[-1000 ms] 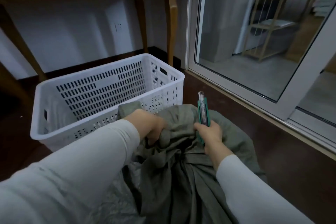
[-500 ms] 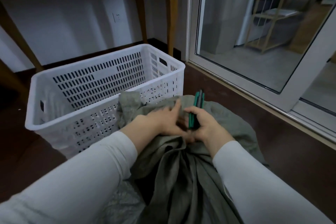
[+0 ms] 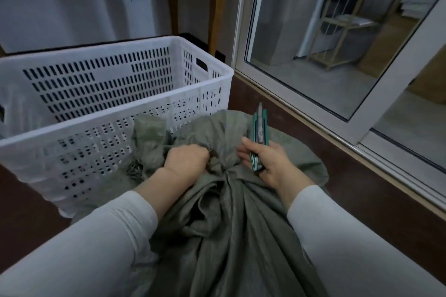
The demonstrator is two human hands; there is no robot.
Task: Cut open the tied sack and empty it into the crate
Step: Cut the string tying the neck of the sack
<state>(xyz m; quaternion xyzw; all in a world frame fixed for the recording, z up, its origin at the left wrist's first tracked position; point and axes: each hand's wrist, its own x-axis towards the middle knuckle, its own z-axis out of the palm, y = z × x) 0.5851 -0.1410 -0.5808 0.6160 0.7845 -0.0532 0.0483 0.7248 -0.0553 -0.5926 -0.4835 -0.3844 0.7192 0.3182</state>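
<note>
1. Head view: the grey-green sack (image 3: 229, 224) lies on the dark floor (image 3: 362, 200), its bunched top touching the near wall of the white crate (image 3: 108, 113).
2. The left hand (image 3: 185, 161) is clenched on cloth beside the gathered neck.
3. The right hand (image 3: 268, 164) grasps a green utility knife (image 3: 260, 128) with its blade pointing up, just right of the neck.
4. The crate's far corner stands near the sliding door frame (image 3: 241, 31).

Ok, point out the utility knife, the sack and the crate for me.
utility knife (image 3: 260, 129), head view, on its green handle.
sack (image 3: 226, 173), head view, on its cinched neck.
crate (image 3: 96, 49), head view, on its far rim.
</note>
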